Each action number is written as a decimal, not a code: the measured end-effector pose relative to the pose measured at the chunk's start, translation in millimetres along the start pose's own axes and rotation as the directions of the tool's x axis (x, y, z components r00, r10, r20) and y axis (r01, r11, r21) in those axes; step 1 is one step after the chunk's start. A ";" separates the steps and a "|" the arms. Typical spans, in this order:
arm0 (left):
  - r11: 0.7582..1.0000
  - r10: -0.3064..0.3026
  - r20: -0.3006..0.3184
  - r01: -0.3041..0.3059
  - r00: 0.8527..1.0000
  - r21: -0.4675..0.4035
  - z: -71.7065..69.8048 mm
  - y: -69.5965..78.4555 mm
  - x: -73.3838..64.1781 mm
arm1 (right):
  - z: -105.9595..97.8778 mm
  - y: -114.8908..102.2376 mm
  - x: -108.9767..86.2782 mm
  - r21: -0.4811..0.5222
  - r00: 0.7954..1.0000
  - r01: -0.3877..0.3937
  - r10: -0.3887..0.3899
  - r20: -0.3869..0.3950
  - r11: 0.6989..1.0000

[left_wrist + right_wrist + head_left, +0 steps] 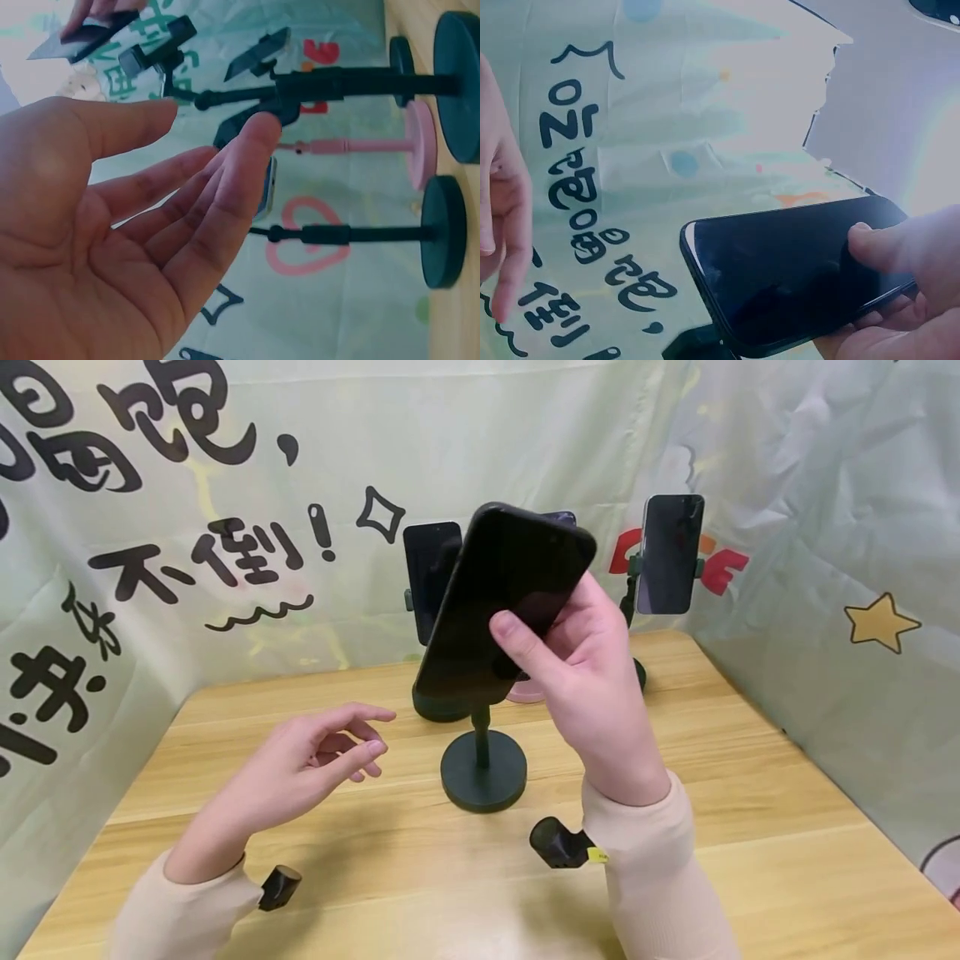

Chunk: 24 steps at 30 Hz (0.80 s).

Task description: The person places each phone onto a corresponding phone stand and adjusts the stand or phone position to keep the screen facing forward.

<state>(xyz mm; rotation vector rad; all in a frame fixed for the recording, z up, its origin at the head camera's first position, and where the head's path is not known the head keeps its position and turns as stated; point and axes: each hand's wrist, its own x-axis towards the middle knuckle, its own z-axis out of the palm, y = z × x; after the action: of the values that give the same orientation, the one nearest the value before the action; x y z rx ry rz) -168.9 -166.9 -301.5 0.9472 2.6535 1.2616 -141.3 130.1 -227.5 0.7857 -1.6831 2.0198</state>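
In the head view my right hand (592, 668) holds a black smartphone (502, 577) by its lower right side, thumb across the screen. The phone is tilted in the air. Beneath it stands a dark green phone stand (483, 772); its clamp (161, 49), hidden in the head view, appears in the left wrist view with no phone in it and a gap from the held phone (86, 37). My left hand (315, 756) hovers left of the stand, fingers loosely bent, holding nothing. The right wrist view shows the screen of the held phone (787, 277) dark.
Behind, a dark phone (431, 577) sits in a stand at the left, and a silver-edged phone (670, 556) in another at the right. A pink stand (424, 146) is between them. Printed cloth (480, 435) hangs along the back of the wooden table (420, 885).
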 end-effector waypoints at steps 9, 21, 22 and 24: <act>0.999 0.035 -0.145 -0.036 0.989 -0.003 14.5 22.3 19.4 | -14.9 10.0 8.7 0.159 0.992 0.122 -0.113 -0.062 0.980; 0.980 0.146 -0.275 -0.176 0.950 -0.089 34.8 46.9 44.4 | -30.4 26.1 20.7 0.250 0.985 0.174 -0.167 -0.049 0.953; 0.979 0.152 -0.281 -0.184 0.948 -0.092 36.5 49.2 46.8 | -31.9 27.4 21.3 0.253 0.984 0.176 -0.170 -0.047 0.951; 0.976 0.163 -0.288 -0.197 0.944 -0.094 39.8 53.3 51.7 | -34.7 30.0 22.2 0.257 0.983 0.182 -0.176 -0.048 0.949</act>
<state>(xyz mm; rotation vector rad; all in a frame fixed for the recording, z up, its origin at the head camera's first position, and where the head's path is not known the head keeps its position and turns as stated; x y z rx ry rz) -172.0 -85.7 -279.1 1.0883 2.6993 1.6936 -182.8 156.9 -240.1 0.9586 -1.2952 2.1358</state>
